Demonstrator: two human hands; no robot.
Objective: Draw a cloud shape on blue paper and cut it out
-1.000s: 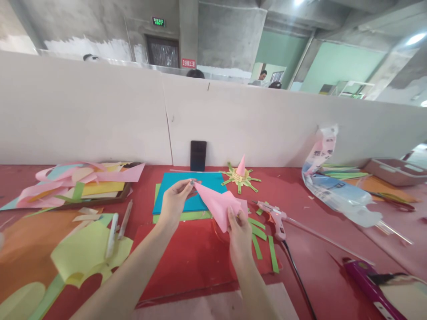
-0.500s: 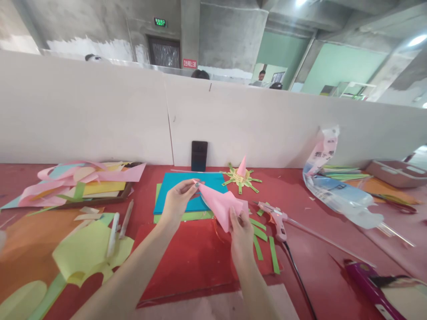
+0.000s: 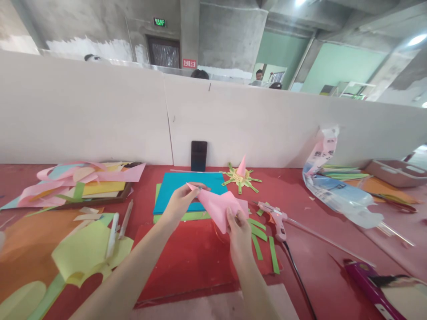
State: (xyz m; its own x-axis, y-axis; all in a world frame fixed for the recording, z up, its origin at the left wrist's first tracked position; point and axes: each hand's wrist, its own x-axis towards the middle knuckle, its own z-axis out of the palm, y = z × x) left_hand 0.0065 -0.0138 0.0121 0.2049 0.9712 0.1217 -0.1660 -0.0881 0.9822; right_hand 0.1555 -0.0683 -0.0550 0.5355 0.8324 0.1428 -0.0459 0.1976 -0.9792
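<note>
A piece of pink paper [image 3: 218, 206], curled into a rough cone, is held up between my two hands above the red board [image 3: 187, 258]. My left hand [image 3: 182, 202] pinches its narrow pointed end. On the wide end, the fingers and thumb of my right hand [image 3: 238, 229] are closed round the paper's edge. Behind the paper lie blue sheets [image 3: 176, 186]. Green paper strips [image 3: 258, 235] lie just right of my right hand. Farther back stands a finished-looking pink cone [image 3: 242, 166] on a yellow base with green arms.
A pink glue gun [image 3: 276, 220] with its cord lies at the right, near a plastic bag [image 3: 340, 195] and scissors [image 3: 398, 203]. Coloured paper scraps [image 3: 83, 182] and two pens [image 3: 113, 233] are at the left. A phone [image 3: 199, 155] leans against the white partition [image 3: 250, 120].
My left fingers have shifted slightly along the paper, and its pointed tip now sticks out past them. My right hand has moved a little left, still gripping the wide end.
</note>
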